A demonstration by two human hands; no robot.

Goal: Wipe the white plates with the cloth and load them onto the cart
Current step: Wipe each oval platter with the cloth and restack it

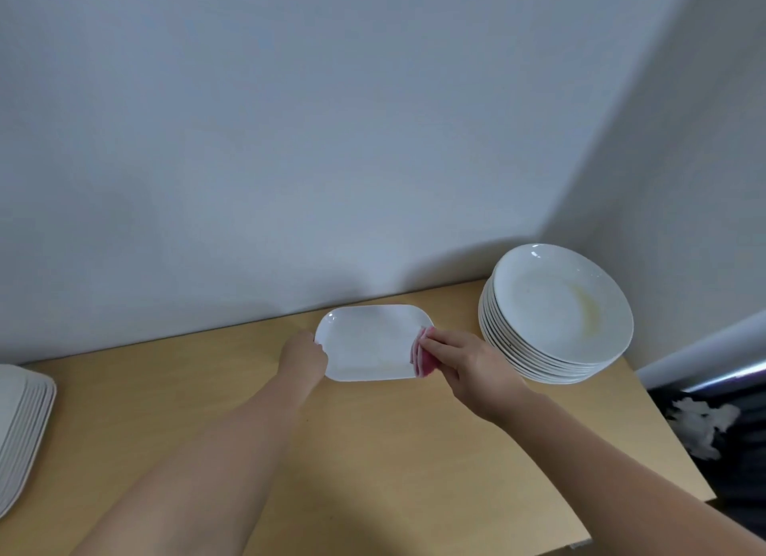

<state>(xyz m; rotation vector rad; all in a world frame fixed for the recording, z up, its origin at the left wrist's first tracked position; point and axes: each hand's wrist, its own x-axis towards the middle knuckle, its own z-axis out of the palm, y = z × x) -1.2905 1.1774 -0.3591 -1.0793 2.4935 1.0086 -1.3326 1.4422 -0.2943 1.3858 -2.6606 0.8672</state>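
A white rectangular plate (369,342) lies flat on the wooden table (373,452), between both hands. The left hand (304,358) grips its left rim. The right hand (464,363) pinches a folded pink cloth (422,358) and presses it on the plate's right end. A stack of round plates (555,315) stands just right of the right hand; a stack of rectangular plates (20,431) lies far left.

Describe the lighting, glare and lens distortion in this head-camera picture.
Head view: soft, even light; faint shadows on the wall behind the rectangular plate and the round plate stack; small glare spots on both rims; wide-angle lens slants the wall corner; white clump at right is blurred.
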